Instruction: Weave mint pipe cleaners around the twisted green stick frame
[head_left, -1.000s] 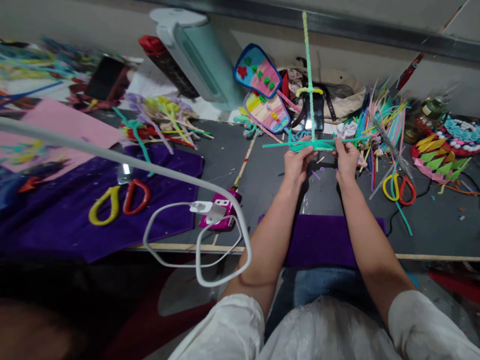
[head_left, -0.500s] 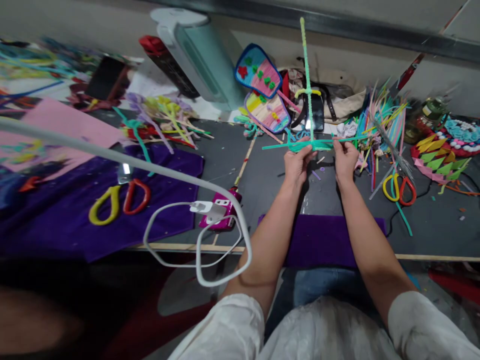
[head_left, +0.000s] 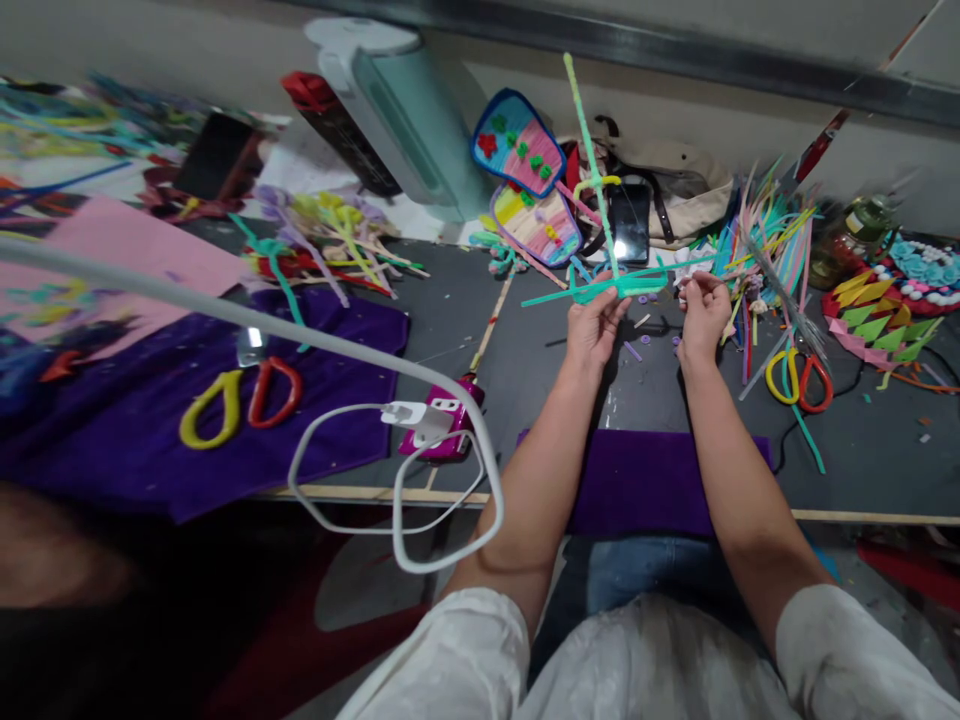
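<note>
Your left hand (head_left: 594, 330) pinches the teal pipe-cleaner cross (head_left: 611, 287) at its wrapped joint, above the far counter (head_left: 525, 380). Right hand (head_left: 701, 315) fingers are pressed on the right strand's end. It is very light, bends easily, so hold near the joint, not the tall stem.

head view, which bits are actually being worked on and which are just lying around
In hand:
- green pipe-cleaner frame, gripped by the left hand
- right hand, pinching near the frame's right end

Lying about:
- yellow and red scissors on the purple cloth
- second scissors
- phone
- white cable
</note>
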